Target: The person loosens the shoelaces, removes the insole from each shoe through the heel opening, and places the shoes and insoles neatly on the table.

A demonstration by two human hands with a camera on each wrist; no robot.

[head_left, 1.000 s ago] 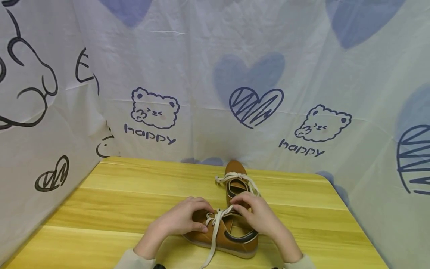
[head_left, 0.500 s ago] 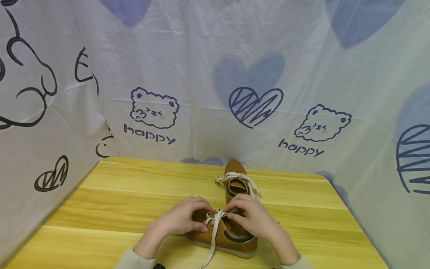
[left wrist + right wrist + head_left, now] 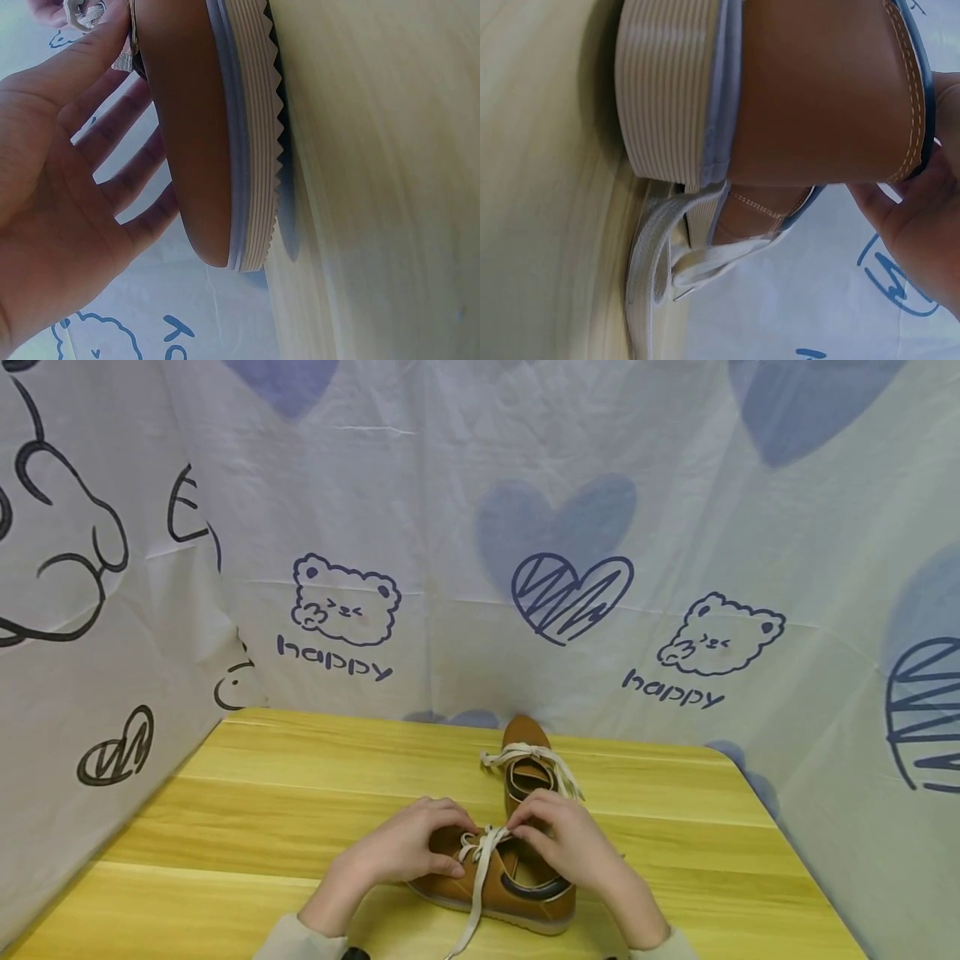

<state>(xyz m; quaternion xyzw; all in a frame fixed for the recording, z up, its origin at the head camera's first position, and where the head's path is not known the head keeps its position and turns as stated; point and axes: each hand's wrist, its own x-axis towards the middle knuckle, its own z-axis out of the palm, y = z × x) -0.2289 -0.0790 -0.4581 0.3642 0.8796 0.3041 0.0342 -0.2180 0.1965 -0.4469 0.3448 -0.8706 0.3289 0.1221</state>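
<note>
A brown shoe point(image 3: 513, 906) with a black-lined collar lies sideways on the table, toe to the left. My left hand point(image 3: 405, 843) grips its front part, thumb on the near side and fingers on the far side. In the left wrist view the fingers point(image 3: 127, 142) reach behind the brown upper point(image 3: 187, 135). My right hand point(image 3: 573, 843) pinches the cream shoelace point(image 3: 482, 877) with thumb and index finger above the shoe's opening. One lace end hangs down the near side onto the table. The right wrist view shows the heel point(image 3: 810, 97), which hides the right fingertips.
A matching brown shoe point(image 3: 522, 731) stands just behind, toe toward the back curtain point(image 3: 450, 527), its laces trailing to the right. The wood-grain table point(image 3: 300, 760) is bordered by printed curtains at the back and sides.
My right hand has moved slightly left along the shoe, drawing in closer to the lacing, then lifted a little. The left hand and both shoes have stayed in place.
</note>
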